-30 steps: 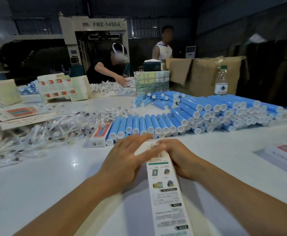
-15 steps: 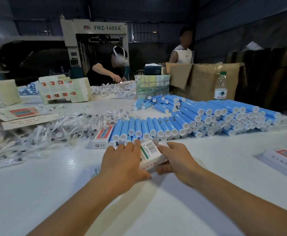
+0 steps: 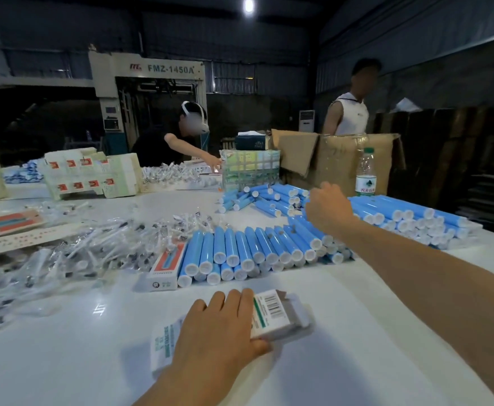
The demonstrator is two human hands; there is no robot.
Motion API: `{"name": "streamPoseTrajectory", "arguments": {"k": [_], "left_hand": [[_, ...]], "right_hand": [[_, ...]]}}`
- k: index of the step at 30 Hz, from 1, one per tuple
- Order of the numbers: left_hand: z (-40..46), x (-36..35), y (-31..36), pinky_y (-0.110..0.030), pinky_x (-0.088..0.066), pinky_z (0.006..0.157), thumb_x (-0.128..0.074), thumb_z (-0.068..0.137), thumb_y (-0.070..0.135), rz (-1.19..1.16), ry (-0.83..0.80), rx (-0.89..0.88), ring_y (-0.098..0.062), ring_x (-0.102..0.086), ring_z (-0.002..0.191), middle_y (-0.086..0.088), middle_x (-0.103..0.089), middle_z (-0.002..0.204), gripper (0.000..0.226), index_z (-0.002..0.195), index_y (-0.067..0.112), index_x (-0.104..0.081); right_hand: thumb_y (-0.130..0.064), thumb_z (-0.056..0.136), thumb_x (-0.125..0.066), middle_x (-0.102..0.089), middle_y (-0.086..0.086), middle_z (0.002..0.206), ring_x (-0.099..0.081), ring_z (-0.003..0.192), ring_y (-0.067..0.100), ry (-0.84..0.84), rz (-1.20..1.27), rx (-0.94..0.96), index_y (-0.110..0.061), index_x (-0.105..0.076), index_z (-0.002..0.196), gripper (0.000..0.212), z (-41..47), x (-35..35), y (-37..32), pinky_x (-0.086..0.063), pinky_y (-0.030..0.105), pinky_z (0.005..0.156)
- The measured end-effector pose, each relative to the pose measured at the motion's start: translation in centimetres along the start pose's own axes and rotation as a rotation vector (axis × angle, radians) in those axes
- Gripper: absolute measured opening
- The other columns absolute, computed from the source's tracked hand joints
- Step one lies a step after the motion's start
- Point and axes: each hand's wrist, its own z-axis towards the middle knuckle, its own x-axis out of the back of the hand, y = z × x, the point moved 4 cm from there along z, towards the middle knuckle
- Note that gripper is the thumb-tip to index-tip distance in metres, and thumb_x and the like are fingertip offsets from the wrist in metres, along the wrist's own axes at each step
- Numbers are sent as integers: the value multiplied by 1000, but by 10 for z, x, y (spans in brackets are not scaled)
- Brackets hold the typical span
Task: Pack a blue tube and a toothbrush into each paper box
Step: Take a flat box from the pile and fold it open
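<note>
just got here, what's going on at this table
A person is packing tubes and toothbrushes into paper boxes. The left hand holds an open box down on the white table. The right hand reaches over the tubes; whether it has a grip on one cannot be told. Wrapped toothbrushes lie in a heap to the left. Nothing shows inside the box.

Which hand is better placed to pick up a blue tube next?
Right. The right hand already reaches over the blue tubes, fingers curled down among them, while the left hand holds the open paper box on the table.
</note>
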Motion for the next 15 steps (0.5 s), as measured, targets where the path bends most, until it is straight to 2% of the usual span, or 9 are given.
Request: {"name": "streamPoseTrajectory", "arguments": {"k": [4, 6, 10, 15], "left_hand": [[6, -1, -3, -36, -29, 93, -30, 88, 70, 5, -9, 7, -20, -35, 121, 1, -34, 140, 80, 147, 18, -9], [6, 2, -2, -35, -29, 91, -29, 88, 71, -6, 23, 4, -20, -36, 119, 1, -34, 139, 81, 146, 18, -9], [5, 4, 1, -33, -25, 81, -28, 86, 73, -19, 74, -28, -19, -37, 112, 3, -37, 133, 78, 142, 20, -11], [4, 3, 0, -35, -29, 86, -26, 86, 74, -25, 95, -33, -19, -37, 112, 4, -35, 135, 79, 141, 21, -8]], "right_hand": [[-25, 95, -47, -44, 14, 127, -40, 117, 31, -144, -277, -103, -12, -53, 123, 31, 23, -25, 4, -38, 40, 93], [-25, 92, -49, -44, 14, 128, -41, 116, 29, -138, -366, -146, -14, -53, 124, 34, 27, -26, 4, -38, 38, 92], [-19, 86, -56, -54, 14, 125, -52, 113, 31, -137, -272, -210, -10, -60, 115, 30, 37, -24, 5, -44, 37, 86], [-15, 90, -53, -63, 10, 110, -59, 99, 30, -147, -209, -151, -8, -63, 108, 21, 37, -14, 4, -39, 35, 74]]}}
